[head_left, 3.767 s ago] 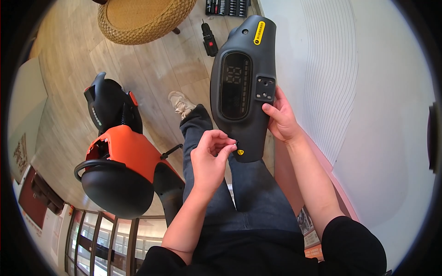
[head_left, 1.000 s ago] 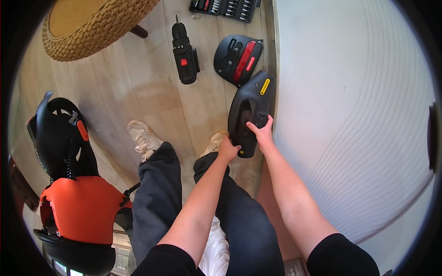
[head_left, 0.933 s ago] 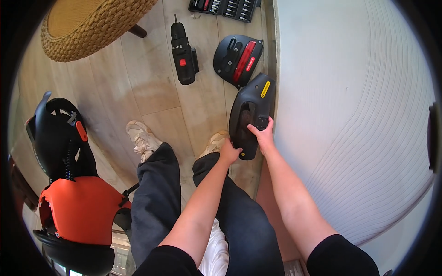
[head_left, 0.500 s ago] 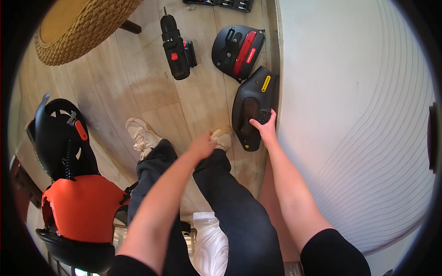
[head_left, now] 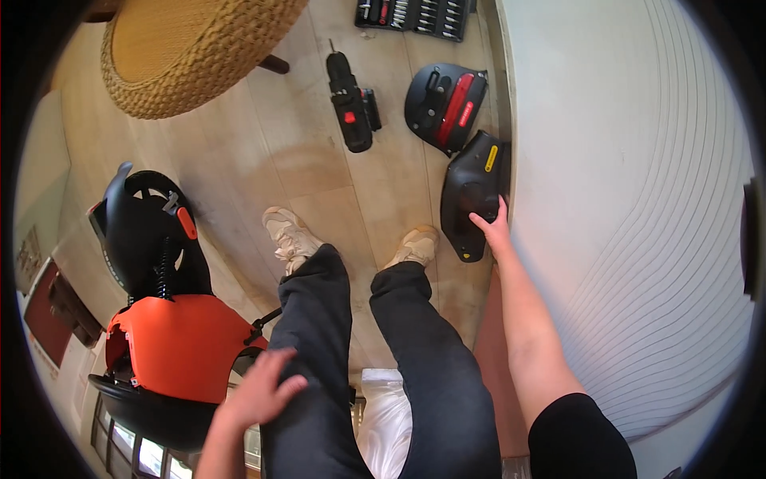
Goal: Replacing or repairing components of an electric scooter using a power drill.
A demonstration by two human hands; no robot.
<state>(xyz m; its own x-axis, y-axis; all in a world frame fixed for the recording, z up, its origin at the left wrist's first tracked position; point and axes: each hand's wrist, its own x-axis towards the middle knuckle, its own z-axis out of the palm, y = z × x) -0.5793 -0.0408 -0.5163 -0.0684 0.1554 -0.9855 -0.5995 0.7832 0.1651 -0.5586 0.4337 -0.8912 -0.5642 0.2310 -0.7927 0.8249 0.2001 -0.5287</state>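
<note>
In the head view, the left hand (head_left: 259, 391) is now hovering near the left thigh (head_left: 309, 351), whereas half a second ago it was passing by the right shoe (head_left: 415, 245). Its fingers are spreading apart and holding nothing. The black panel (head_left: 461, 195), which both hands were holding up nearly four seconds ago, is now lying on the floor (head_left: 319, 180) along the foot of the white wall (head_left: 590, 144), just below the black cover with a red stripe (head_left: 435, 108). The right hand (head_left: 495, 233) is still grasping the panel's wall-side edge, its thumb pressing on the upper face; its other fingers are mostly staying hidden.
</note>
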